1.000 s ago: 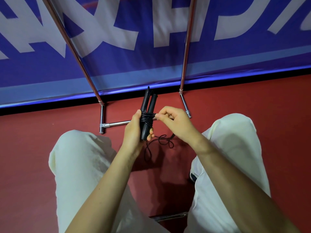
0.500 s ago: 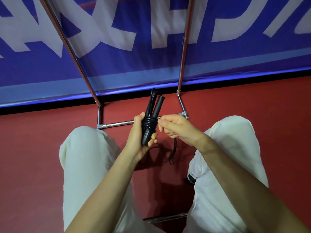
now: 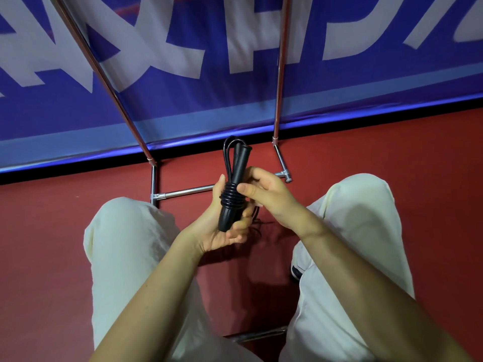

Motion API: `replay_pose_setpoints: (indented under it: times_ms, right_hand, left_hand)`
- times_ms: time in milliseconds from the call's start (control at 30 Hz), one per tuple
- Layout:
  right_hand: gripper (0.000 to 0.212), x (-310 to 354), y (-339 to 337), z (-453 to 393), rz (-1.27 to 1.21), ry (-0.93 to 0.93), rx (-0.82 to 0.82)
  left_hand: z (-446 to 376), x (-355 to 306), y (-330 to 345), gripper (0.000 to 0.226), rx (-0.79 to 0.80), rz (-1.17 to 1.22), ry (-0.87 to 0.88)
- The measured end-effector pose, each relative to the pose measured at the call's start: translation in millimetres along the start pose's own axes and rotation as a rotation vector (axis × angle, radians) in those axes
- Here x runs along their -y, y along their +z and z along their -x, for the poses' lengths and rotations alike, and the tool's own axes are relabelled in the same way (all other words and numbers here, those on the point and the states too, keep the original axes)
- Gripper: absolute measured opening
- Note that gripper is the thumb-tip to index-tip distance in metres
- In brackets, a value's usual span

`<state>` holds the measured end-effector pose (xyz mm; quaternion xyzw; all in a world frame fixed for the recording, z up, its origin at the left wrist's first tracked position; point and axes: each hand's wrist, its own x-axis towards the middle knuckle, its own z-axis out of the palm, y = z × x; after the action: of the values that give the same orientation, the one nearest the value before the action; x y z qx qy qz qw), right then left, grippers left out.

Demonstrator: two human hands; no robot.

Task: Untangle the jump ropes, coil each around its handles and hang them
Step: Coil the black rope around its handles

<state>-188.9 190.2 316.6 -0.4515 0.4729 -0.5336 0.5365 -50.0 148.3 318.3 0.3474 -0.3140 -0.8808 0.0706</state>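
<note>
1. Head view, upper half of the frame: I see a blue banner [image 3: 183, 105] with large white letters, cropped, and I cannot read a word
2. Since half a second ago the jump rope [image 3: 232, 189] has more coils round its two black handles, and the slack below is shorter
3. At frame centre my left hand [image 3: 222, 226] curls round the handles; my right hand [image 3: 266, 194] pinches the coils
4. Two slanted poles of a metal rack [image 3: 183, 192] stand behind

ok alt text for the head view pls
Seen from above, a seated person's left hand grips a pair of black jump rope handles bound by coils of black rope, while the right hand pinches the wraps. Behind, a metal rack stands on red floor before a blue banner.
</note>
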Motion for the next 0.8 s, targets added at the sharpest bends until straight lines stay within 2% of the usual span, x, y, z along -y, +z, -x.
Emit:
replay_pose_setpoints:
  times_ms: [167, 300, 500, 633, 800]
  right_hand:
    - [0.027, -8, 0, -2, 0.068, 0.002, -0.125]
    - [0.025, -11, 4, -3, 0.071, -0.011, -0.159]
    - [0.04, -26, 11, -10, 0.225, 0.003, -0.382]
    - [0.037, -28, 20, -10, 0.315, 0.009, -0.398]
    - [0.027, -24, 12, -14, 0.503, -0.033, -0.275]
  left_hand:
    - [-3, -1, 4, 0.083, -0.087, -0.114, 0.069]
    - [-5, -3, -7, 0.065, -0.159, -0.146, 0.091]
    - [-6, 1, -11, 0.059, -0.338, -0.103, 0.174]
    - [-7, 11, -11, 0.067, -0.48, -0.196, 0.241]
    - [-3, 10, -18, 0.073, -0.414, -0.134, 0.268]
